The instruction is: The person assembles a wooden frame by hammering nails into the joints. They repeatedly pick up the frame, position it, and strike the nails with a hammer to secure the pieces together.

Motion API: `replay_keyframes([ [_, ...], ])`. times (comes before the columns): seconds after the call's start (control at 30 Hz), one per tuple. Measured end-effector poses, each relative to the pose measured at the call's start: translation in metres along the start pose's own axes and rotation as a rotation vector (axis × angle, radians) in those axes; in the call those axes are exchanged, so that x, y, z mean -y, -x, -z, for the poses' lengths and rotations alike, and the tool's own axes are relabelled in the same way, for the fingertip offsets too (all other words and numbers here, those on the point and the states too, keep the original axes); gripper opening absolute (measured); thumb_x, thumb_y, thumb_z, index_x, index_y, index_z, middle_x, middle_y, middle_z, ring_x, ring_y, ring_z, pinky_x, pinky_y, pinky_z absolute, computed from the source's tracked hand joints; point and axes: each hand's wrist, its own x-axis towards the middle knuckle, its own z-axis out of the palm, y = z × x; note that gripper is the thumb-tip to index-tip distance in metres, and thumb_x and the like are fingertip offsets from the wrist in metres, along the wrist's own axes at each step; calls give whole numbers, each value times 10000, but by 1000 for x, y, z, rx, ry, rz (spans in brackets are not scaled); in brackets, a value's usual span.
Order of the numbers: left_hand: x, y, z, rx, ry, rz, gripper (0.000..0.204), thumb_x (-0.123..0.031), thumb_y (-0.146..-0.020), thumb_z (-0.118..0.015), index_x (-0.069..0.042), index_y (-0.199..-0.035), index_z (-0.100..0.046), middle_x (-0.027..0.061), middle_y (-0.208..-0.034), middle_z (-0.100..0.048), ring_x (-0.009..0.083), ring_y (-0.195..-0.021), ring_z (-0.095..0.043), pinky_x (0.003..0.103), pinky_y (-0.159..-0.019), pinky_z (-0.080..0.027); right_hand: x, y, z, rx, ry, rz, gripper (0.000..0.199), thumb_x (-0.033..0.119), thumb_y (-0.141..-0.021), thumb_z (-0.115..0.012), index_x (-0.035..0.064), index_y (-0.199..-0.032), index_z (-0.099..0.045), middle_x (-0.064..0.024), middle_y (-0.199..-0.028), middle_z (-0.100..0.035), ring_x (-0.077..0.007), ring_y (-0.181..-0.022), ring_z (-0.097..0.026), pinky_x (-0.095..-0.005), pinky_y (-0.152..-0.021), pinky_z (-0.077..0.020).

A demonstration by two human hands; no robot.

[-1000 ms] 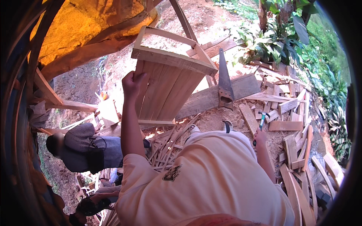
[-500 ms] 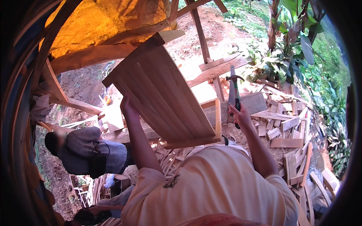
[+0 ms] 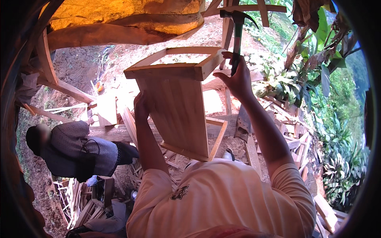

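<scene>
A wooden stool-like piece (image 3: 174, 107), with a slatted panel and a rectangular frame at each end, is held up tilted before my chest. My left hand (image 3: 141, 106) grips the panel's left edge below the upper frame. In my right hand (image 3: 239, 79) is a claw hammer (image 3: 237, 37), its dark and green handle upright and its head above the piece. The right thumb and a finger are spread beside the upper frame's right corner; I cannot tell whether they touch it. Below that hand, a hand saw (image 3: 242, 123) rests by the beam.
A thick wooden beam (image 3: 113, 133) crosses behind the piece. Wood offcuts (image 3: 303, 148) are heaped at the right. Another person (image 3: 95, 152) bends at the left, near a bundle of thin sticks (image 3: 69, 198). An orange tarp (image 3: 119, 23) hangs at the upper left.
The piece has been tipped, so its upper frame now shows from above. My right hand has risen with the hammer, away from the saw and up to the frame's corner.
</scene>
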Motion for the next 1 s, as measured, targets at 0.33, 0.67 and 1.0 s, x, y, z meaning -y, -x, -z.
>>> replay_keyframes([
  [0.33, 0, -47, -10, 67, -77, 33, 300, -293, -1051, -648, -53, -1231, -643, 38, -1040, -700, 141, -876, -694, 301, -744, -578, -11, -26, -16, 223, 145, -42, 583, 136, -800, -863, 120, -1332, -624, -71, -956, -666, -273, -792, -682, -414, -769, -582],
  [0.67, 48, 183, -160, 20, -906, -291, 1192, -464, -895, -789, 39, -1641, -8, 304, -1705, -38, 475, -1592, -61, 597, -1266, -118, 12, -20, -47, 156, 193, -18, 571, 251, -787, -910, 127, -1275, -640, -40, -882, -623, -225, -764, -673, -395, -695, -557],
  [1.0, 85, 121, -94, -187, -1155, -525, 773, 152, -838, -571, 48, -1564, -327, 264, -1541, -489, 412, -1394, -522, 453, -1116, -500, 31, -49, -69, 22, 201, 376, 487, 268, -787, -908, 37, -967, -520, -102, -754, -591, -292, -629, -653, -407, -561, -544],
])
